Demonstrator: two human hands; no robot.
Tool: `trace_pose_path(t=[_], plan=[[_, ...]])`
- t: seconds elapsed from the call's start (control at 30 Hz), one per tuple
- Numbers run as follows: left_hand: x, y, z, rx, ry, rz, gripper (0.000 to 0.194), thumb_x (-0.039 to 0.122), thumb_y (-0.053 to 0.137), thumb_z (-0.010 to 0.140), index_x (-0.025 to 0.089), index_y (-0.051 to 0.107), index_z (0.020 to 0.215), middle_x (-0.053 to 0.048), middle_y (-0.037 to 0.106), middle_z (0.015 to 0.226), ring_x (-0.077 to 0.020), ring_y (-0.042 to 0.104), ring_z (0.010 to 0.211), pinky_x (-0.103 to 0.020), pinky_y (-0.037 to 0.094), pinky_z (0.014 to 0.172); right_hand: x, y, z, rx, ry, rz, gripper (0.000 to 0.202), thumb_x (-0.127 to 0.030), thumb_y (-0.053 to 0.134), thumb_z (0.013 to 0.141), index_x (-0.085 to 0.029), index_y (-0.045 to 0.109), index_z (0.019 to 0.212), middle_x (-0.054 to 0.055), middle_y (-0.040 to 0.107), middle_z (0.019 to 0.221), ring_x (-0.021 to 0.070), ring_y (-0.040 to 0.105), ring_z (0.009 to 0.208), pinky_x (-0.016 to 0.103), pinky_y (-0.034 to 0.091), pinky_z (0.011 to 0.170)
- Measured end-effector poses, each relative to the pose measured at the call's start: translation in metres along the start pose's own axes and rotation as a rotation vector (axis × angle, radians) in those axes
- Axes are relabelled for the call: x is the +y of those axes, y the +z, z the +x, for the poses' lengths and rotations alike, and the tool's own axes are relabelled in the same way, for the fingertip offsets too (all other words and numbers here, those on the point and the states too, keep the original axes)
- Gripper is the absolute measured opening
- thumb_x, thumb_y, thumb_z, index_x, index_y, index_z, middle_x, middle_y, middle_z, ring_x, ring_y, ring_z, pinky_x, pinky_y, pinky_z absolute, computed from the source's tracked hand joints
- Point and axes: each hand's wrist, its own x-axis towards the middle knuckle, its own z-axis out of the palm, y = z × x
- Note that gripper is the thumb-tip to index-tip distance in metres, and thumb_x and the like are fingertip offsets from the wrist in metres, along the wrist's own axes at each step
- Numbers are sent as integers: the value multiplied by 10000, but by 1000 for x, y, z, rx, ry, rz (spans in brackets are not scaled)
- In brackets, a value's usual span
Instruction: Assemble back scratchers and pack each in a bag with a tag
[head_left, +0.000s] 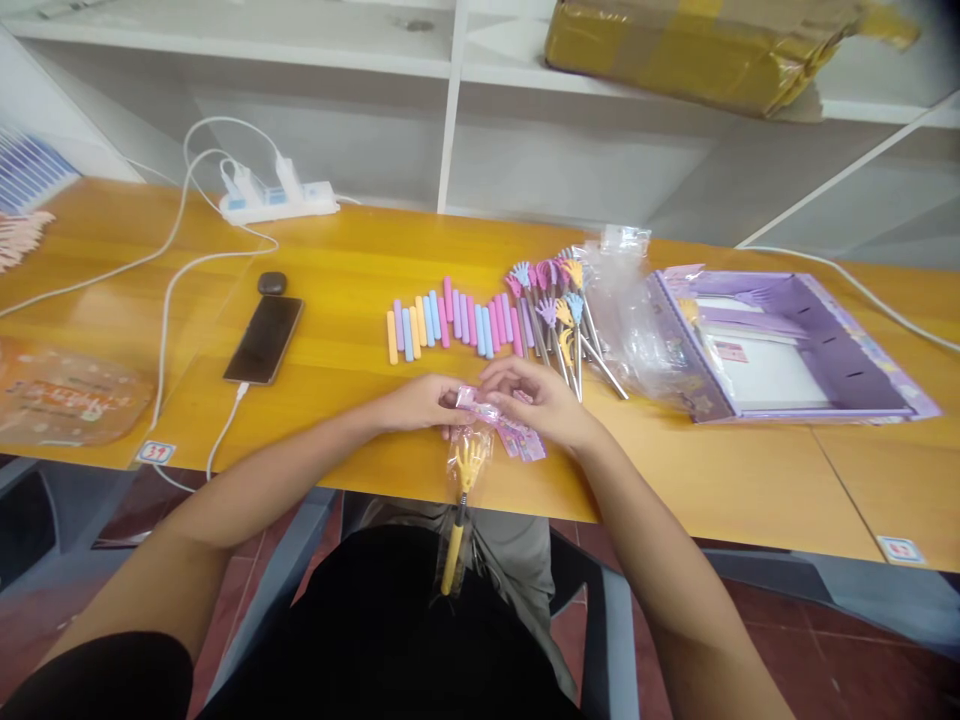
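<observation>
A yellow hand-shaped back scratcher (454, 545) hangs in a clear plastic bag below my hands, past the table's front edge. My left hand (427, 403) is closed on the top of that bag. A pink printed header card (472, 400) sits at the bag's mouth, pinched by the fingers of my right hand (536, 392). More pink cards (523, 442) lie on the table under my right hand. Just beyond my hands, coloured handle sleeves (454, 315) lie in an uneven row. A pile of back scratchers (562, 300) with bare metal rods lies to their right.
Clear plastic bags (626, 320) lie beside a purple display box (727, 410) on the right. To the left are a phone (264, 340) on a cable, a small black case (271, 283) and a power strip (300, 203). A taped carton (675, 50) sits on the shelf.
</observation>
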Motion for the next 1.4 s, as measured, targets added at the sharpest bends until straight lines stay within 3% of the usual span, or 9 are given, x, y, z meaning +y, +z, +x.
trace_pose_path(t=[0.17,0.43,0.57,0.77,0.83,0.97,1.1,1.27,1.4], plan=[[1,0,0,15,-2,-7,472,517,890,904,150,749,1165,-25,744,831,-128,695,658,-273,575,677,7,4,1,95,21,-39,427,-342,843,953,-275,667,1336,33,667,1154,92,509,666,277,458,615],[-1,-3,0,-13,17,-16,475,614,806,962,148,769,1045,-94,790,862,-129,690,633,-286,592,675,6,0,0,-43,97,109,489,-319,819,961,-268,618,1404,34,667,1123,124,623,785,281,566,684],[-2,-3,-1,-54,14,-16,462,628,778,980,171,765,1041,-105,800,908,-132,701,638,-259,567,621,6,-4,-3,-152,151,139,537,-311,850,936,-257,619,1419,2,717,973,157,701,805,305,616,710],[4,1,-7,-131,-79,-51,430,515,885,913,204,784,1191,-90,812,985,-164,759,708,-258,594,631,2,-5,-5,-274,269,240,498,-332,829,969,-268,623,1419,-50,717,814,137,678,577,265,571,505],[7,3,-9,-181,-102,-21,473,476,941,852,211,790,1214,-81,818,943,-194,779,717,-282,619,649,0,-5,-6,-258,275,275,543,-340,832,972,-271,603,1460,-57,708,790,142,690,556,260,569,484],[11,7,-12,-230,-115,93,374,407,968,813,180,809,1065,-60,791,777,-212,780,690,-292,618,663,0,-5,-4,-179,250,345,633,-348,880,937,-252,582,1487,-40,727,833,154,734,622,261,611,529],[7,6,-9,-79,-34,-33,423,362,963,811,159,786,1137,-81,806,917,-186,769,760,-294,621,708,3,-8,-1,-185,211,418,657,-401,895,931,-256,575,1486,5,758,961,144,742,697,232,585,531],[7,-2,-1,350,184,-346,471,401,1005,746,136,723,1015,-50,756,886,-146,705,720,-245,563,617,0,-8,-2,-313,194,285,485,-373,952,852,-217,711,1244,34,765,1058,184,756,916,321,664,777],[13,-8,1,521,296,-475,522,410,1027,736,154,706,1059,-31,755,950,-121,705,762,-233,576,681,6,-3,0,-174,177,187,382,-409,915,876,-219,727,1149,13,749,944,195,734,834,342,650,722]])
